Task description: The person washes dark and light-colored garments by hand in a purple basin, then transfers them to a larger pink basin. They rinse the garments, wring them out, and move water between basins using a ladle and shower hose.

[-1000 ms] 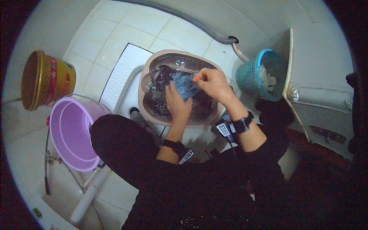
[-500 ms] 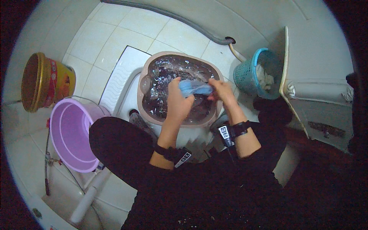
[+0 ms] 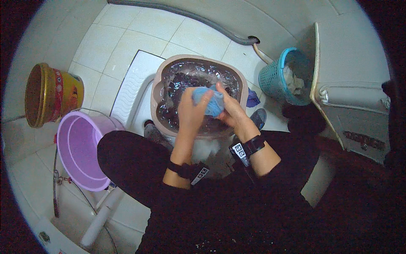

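A light blue cloth (image 3: 215,105), wet and bunched up, is between my two hands above the basin. My left hand (image 3: 191,109) grips its left side, thumb lying across the front. My right hand (image 3: 231,111) wraps its right side, thumb pointing up and fingers underneath. Below them the beige-brown plastic basin (image 3: 157,93) holds dark, rippling water (image 3: 177,80); whatever lies under its surface cannot be made out. Black bands with small tagged boxes circle both my wrists.
Beneath the basin is a white squat toilet (image 3: 129,86). To the left stand a purple bucket (image 3: 78,154) and a gold-yellow bucket (image 3: 67,91). At right are a dark purple cloth (image 3: 253,98) and a blue basket (image 3: 272,76) with pale crumpled pieces. A grey hose (image 3: 198,21) runs along the wall.
The blue cloth, stretched sideways between my hands before, is now gathered into a bunch. My right hand has come in toward my left and turned, uncovering the purple cloth beside the basin.
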